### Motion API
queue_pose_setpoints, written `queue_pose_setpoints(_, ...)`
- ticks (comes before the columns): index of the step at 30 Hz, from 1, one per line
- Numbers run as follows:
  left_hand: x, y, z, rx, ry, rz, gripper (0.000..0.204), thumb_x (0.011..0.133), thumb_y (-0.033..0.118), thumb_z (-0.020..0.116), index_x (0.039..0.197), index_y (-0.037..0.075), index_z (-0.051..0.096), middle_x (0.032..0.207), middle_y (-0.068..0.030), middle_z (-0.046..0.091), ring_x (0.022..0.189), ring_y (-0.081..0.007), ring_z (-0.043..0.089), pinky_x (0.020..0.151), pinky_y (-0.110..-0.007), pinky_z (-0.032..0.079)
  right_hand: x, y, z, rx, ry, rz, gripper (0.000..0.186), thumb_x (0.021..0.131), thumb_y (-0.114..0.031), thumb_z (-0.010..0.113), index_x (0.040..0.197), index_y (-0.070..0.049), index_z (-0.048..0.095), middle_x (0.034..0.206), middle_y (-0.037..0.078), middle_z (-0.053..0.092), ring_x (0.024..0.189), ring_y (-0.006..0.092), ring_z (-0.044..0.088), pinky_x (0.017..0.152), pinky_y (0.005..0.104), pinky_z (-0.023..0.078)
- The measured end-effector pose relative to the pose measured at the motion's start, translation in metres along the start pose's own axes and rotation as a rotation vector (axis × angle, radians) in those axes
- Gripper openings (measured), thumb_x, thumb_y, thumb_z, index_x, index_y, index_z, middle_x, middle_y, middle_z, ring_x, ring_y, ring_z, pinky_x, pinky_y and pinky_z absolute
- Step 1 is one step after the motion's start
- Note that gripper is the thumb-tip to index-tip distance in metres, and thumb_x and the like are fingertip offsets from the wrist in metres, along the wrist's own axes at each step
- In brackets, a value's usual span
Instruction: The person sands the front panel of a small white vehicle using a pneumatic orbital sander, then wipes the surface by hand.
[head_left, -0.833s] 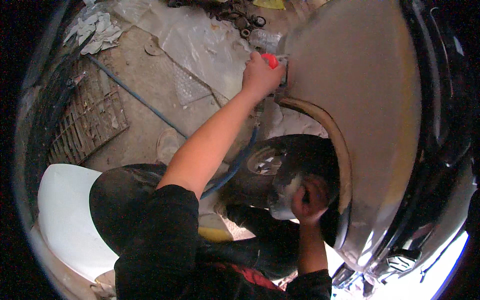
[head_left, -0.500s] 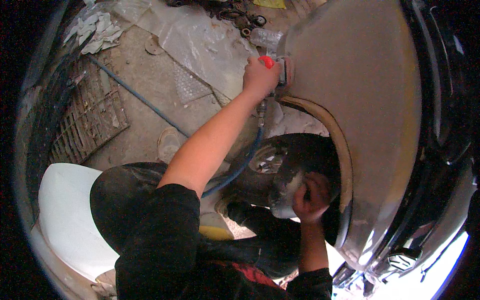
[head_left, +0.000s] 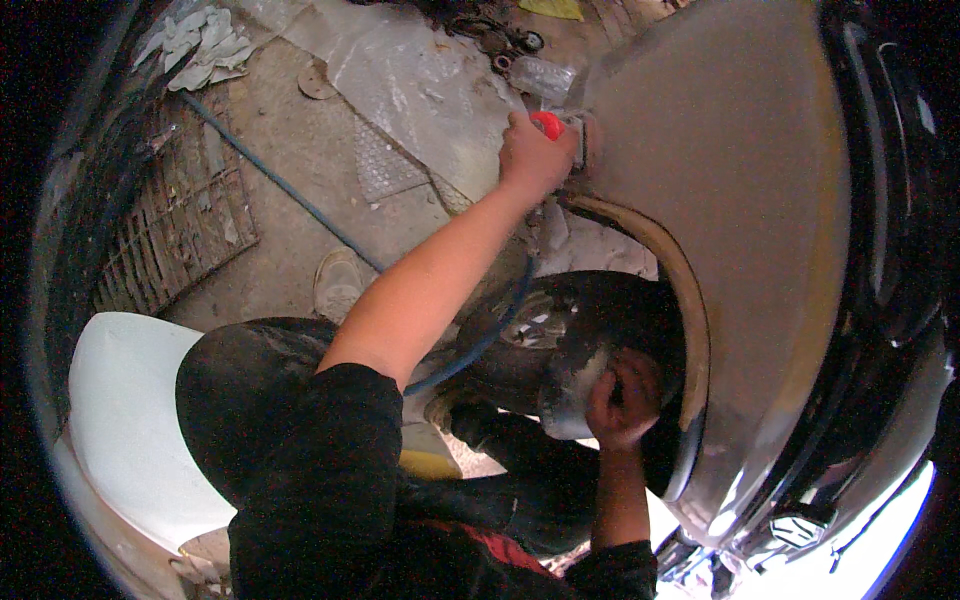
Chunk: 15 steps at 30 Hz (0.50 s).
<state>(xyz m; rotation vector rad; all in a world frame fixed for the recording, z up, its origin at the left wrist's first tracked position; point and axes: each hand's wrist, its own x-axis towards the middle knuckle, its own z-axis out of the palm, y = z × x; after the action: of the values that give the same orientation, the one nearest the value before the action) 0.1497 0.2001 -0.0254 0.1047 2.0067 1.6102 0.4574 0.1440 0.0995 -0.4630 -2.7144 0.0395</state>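
My left hand (head_left: 537, 155) is wrapped round a handheld air sander (head_left: 547, 124) with a red top. The sander's pad is against the edge of a dull grey-brown car body panel (head_left: 735, 180), just beyond the wheel arch rim (head_left: 665, 245). A blue air hose (head_left: 490, 335) curves up toward the sander from below my forearm. Lower down, my right hand (head_left: 622, 398) is in shadow by the dark tyre (head_left: 650, 300), inside the arch. Its fingers are curled, and what they hold, if anything, is hidden. Beside it is a greyish rounded thing (head_left: 568, 400).
Plastic sheeting (head_left: 420, 100) and bubble wrap (head_left: 385, 165) lie on the concrete floor. White gloves (head_left: 205, 45), a floor grate (head_left: 180, 220) and a clear bottle (head_left: 542, 76) are around it. A white curved panel (head_left: 135, 420) is at the left. Glossy black bodywork (head_left: 880, 200) borders the right.
The view has shifted slightly. My left hand still presses the sander at nearly the same spot on the panel edge. My right hand stays by the tyre with its fingers curled.
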Motion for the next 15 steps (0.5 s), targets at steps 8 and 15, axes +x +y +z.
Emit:
queue_pose_setpoints(8, -0.005, -0.006, -0.001, -0.057, -0.011, -0.052, 0.072, 0.082, 0.042, 0.071, 0.125, -0.01, 0.044, 0.123, -0.0311, 0.059, 0.114, -0.0464, 0.061, 0.097, -0.05, 0.05, -0.005, 0.002, 0.002, -0.007, 0.01, -0.003, 0.01, 0.085, -0.006, 0.064, 0.093, -0.001, 0.067, 0.1, 0.017, 0.071, 0.088, 0.0364, 0.068, 0.081, 0.0465, 0.056)
queue_pose_setpoints(15, -0.008, -0.004, 0.001, -0.05, -0.014, 0.02, 0.071, 0.085, 0.042, 0.069, 0.126, -0.009, 0.043, 0.122, -0.0335, 0.058, 0.114, -0.047, 0.061, 0.097, -0.051, 0.05, -0.002, 0.001, 0.001, 0.025, 0.017, 0.001, 0.009, 0.085, -0.003, 0.062, 0.092, 0.0, 0.067, 0.097, 0.017, 0.07, 0.089, 0.0364, 0.067, 0.08, 0.0452, 0.055)
